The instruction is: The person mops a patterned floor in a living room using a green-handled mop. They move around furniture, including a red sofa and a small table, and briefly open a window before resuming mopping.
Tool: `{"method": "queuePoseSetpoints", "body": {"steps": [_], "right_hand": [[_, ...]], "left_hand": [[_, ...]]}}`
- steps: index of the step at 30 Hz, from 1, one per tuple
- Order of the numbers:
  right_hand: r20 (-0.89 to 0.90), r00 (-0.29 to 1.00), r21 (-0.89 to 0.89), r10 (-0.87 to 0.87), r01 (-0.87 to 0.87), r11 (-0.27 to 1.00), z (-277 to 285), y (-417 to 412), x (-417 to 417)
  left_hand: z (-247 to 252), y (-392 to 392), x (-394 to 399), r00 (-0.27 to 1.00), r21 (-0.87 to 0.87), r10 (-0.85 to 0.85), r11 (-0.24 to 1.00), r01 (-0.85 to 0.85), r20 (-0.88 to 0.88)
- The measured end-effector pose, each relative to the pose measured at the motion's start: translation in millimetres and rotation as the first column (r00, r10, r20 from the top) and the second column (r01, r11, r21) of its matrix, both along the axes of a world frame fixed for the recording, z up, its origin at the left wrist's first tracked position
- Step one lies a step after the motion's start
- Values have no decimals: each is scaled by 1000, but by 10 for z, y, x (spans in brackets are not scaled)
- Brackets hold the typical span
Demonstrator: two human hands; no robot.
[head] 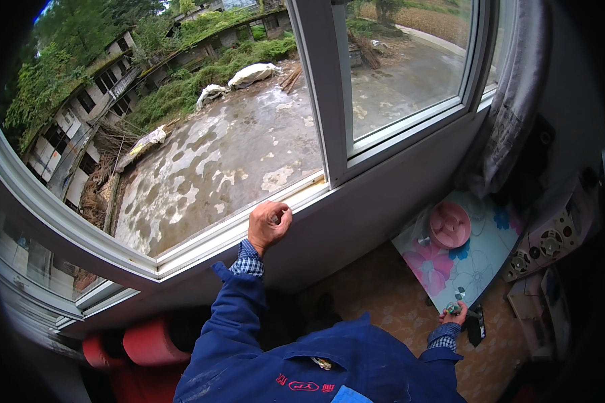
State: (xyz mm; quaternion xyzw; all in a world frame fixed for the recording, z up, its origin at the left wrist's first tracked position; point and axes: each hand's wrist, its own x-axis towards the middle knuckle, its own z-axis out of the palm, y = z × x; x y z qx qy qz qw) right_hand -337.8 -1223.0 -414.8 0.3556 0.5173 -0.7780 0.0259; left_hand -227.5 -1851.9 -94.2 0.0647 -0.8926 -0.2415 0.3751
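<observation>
My left hand is curled into a loose fist over the lower track of the sliding window. Whether anything small sits inside those fingers cannot be made out. Low on the right, my right hand grips a tool with a translucent green handle; its far end is too small to identify. That hand is beside the near corner of a glass-topped table with a flower print. A pink divided bowl rests on the table.
A sliding pane stands in the right part of the window frame. A grey curtain hangs at its right. Loudspeakers stand beyond the table. Red padded seating lies below the window at left. Outside is a concrete yard.
</observation>
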Motion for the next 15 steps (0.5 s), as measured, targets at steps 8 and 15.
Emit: {"method": "queuePoseSetpoints", "body": {"steps": [8,15], "right_hand": [[77,995,-177,-55,68,982,155,-62,63],[44,999,-88,-20,24,996,-65,-20,112]], "left_hand": [[6,3,35,1000,-1,8,1000,-8,6],[7,14,-6,1000,-5,-6,1000,6,-11]]}}
